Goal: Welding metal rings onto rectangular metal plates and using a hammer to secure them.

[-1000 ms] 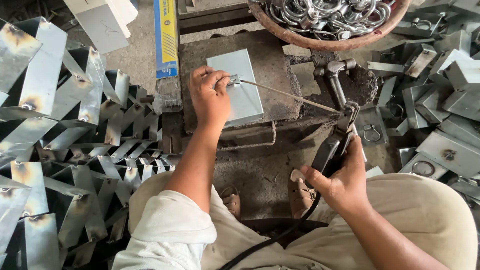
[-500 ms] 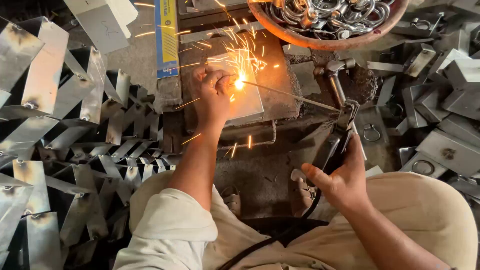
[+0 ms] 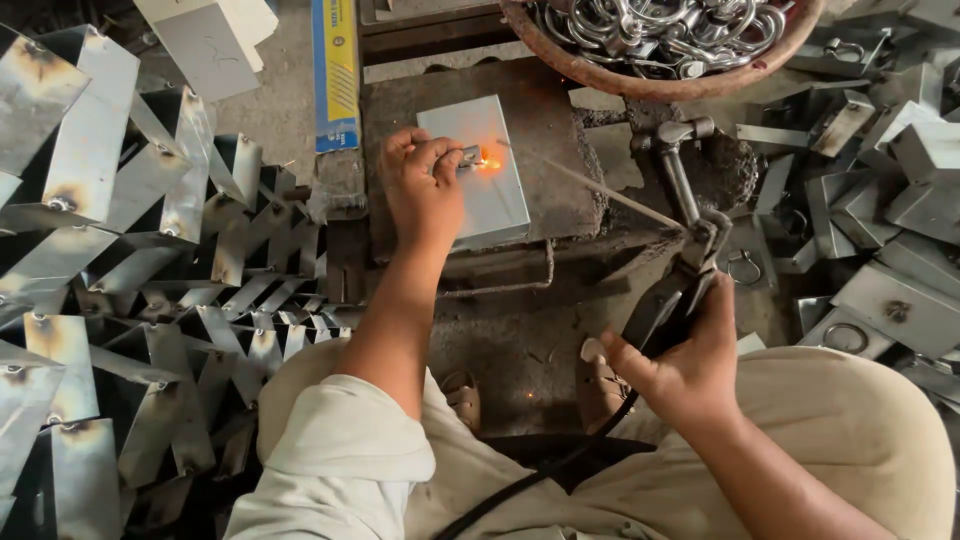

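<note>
Steel sheet: flat grey rectangular plate (image 3: 478, 172) under my left hand (image 3: 422, 188), glowing beside the fingertips.
Left hand: arm outstretched, fingers pinching a small metal ring (image 3: 470, 155).
Right hand (image 3: 682, 355): drawn back, fist closed around black electrode holder (image 3: 672, 296).

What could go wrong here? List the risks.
1. The bare left hand pinches a small ring right beside the glowing weld spot on the plate; a burn seems likely.
2. The right hand holds the electrode holder ungloved, so sparks or shock could reach it.
3. Sandalled feet lie below the block, open to falling sparks.
</note>
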